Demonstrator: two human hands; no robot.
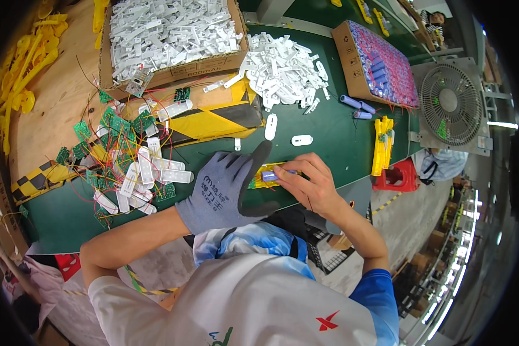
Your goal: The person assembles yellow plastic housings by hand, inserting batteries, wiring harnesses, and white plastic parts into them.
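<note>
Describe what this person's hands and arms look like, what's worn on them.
The left hand wears a grey knit glove with a dark coated palm and fingertips and printed marks on its back. The right hand is bare. Both forearms are bare; the shirt is white with short sleeves, the right sleeve blue.

Box of white parts [173, 29], perhaps plastic.

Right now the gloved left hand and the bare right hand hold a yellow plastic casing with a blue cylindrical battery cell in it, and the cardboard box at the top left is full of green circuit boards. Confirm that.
One detail is wrong. In the head view, the cardboard box at the top left holds white plastic strips, not circuit boards; the green circuit boards lie loose on the bench below it. The gloved left hand and bare right hand do hold the yellow plastic casing with the blue cylindrical battery cell.
</note>
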